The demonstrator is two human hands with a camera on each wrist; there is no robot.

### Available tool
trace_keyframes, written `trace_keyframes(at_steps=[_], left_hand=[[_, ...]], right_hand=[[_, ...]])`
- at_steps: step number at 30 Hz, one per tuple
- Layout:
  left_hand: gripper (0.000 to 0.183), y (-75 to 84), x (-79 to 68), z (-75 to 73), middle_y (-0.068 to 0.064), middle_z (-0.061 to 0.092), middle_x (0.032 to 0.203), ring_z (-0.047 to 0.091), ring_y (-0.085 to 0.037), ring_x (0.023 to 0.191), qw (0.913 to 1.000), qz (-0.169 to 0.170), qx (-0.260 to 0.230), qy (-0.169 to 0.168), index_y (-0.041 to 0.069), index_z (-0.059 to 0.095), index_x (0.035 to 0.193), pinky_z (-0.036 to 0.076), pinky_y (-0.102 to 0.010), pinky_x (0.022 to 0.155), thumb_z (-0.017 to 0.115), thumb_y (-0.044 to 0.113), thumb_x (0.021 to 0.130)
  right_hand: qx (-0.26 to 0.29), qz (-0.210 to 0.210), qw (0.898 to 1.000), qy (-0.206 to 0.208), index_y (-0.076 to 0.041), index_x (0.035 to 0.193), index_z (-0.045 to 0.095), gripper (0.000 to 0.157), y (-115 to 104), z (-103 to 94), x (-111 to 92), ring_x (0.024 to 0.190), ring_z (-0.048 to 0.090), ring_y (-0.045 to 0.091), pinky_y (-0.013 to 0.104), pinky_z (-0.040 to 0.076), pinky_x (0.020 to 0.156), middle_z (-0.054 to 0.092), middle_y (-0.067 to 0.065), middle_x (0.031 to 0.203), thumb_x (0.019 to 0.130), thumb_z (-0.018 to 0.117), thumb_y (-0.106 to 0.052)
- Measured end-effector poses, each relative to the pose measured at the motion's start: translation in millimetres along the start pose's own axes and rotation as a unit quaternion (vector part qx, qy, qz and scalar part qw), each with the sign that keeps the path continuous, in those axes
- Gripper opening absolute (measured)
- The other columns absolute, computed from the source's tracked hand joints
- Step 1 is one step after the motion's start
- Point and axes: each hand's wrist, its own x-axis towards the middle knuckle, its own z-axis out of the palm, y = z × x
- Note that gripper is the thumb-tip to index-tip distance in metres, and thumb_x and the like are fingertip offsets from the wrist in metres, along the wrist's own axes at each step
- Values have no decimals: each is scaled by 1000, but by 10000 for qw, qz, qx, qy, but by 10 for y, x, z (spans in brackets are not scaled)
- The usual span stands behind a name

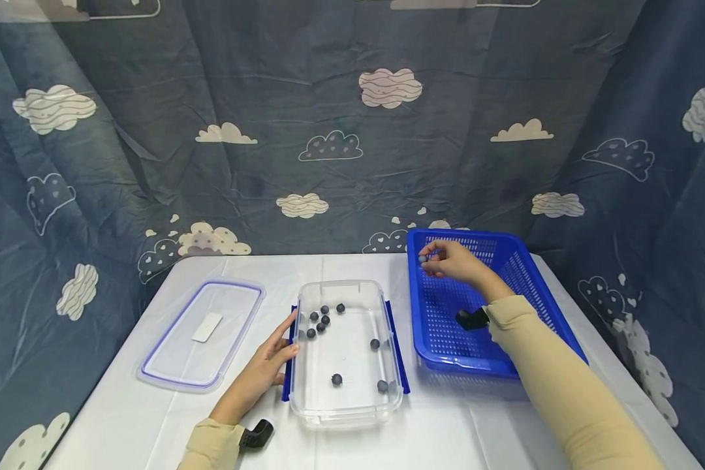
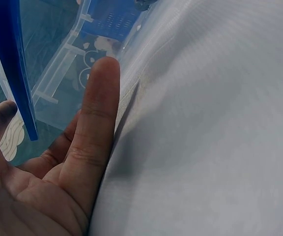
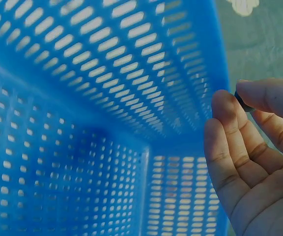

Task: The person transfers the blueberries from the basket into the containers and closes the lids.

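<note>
My right hand (image 1: 455,262) pinches a blueberry (image 1: 423,258) between thumb and fingertips, over the left side of a blue perforated basket (image 1: 418,326). In the right wrist view, that small dark berry (image 3: 243,103) is partly hidden by the fingers. Against the left side of a clear plastic container (image 1: 344,418) rests my left hand (image 1: 266,363), fingers fairly straight beside its blue side latch (image 1: 287,384). Several loose blueberries (image 1: 321,327) lie inside the lidless container, most of them grouped toward its upper left. In the left wrist view, the left hand's fingers (image 2: 99,103) hold nothing.
The container's clear lid (image 1: 235,326), with a purple-blue rim and a white label (image 1: 207,327), lies flat to the left. A white cloth covers the table (image 1: 446,431). Behind it hangs a dark cloud-print curtain (image 1: 258,176), which also closes off both sides.
</note>
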Motion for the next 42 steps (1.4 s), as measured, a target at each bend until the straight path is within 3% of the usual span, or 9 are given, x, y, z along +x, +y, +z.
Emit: trace_keyframes(at_steps=[6, 10, 16, 24, 31, 42], left_hand=[[73, 21, -1, 9, -27, 52, 128, 62, -21, 96, 10000, 4, -11, 26, 35, 19, 173, 65, -37, 73, 56, 27, 112], [72, 22, -2, 15, -23, 52, 125, 61, -19, 93, 10000, -40, -40, 44, 36, 19, 173, 64, -35, 72, 56, 27, 112], [72, 27, -12, 15, -22, 51, 124, 61, -20, 93, 9999, -101, -78, 44, 37, 19, 173, 64, -36, 73, 56, 26, 112], [71, 27, -8, 18, -21, 51, 122, 60, -18, 92, 10000, -64, -55, 16, 36, 19, 173, 64, -36, 72, 55, 26, 112], [72, 28, -10, 13, -28, 51, 129, 62, -20, 96, 10000, -7, -7, -19, 37, 18, 173, 65, -37, 73, 55, 27, 112], [72, 25, -11, 10, -32, 51, 133, 65, -24, 99, 10000, 16, 22, -25, 36, 18, 173, 65, -41, 77, 54, 26, 112]], right_hand=[[-6, -435, 9990, -90, 5, 128, 65, 29, -184, 64, -58, 97, 74, 31, 32, 65, 82, 75, 24, 107, 103, 70, -9], [45, -660, 9976, -204, 6, 127, 65, 29, -278, 126, -66, 92, 73, 25, 34, 65, 83, 75, 22, 103, 102, 71, -7], [9, -788, 9960, -421, 3, 126, 66, 28, -423, 245, -77, 84, 71, 17, 24, 62, 76, 75, 14, 94, 100, 72, -8], [-126, -873, 9940, -651, 1, 125, 68, 28, -589, 407, -73, 81, 70, 14, 29, 61, 76, 74, 11, 93, 100, 74, -8], [-274, -952, 9909, -914, -1, 124, 69, 26, -725, 554, -71, 79, 69, 13, 28, 59, 73, 73, 10, 92, 99, 74, -9], [-257, -1119, 9858, -1225, -1, 122, 70, 24, -873, 738, -22, 80, 69, 20, 30, 55, 70, 74, 8, 88, 99, 73, -8]])
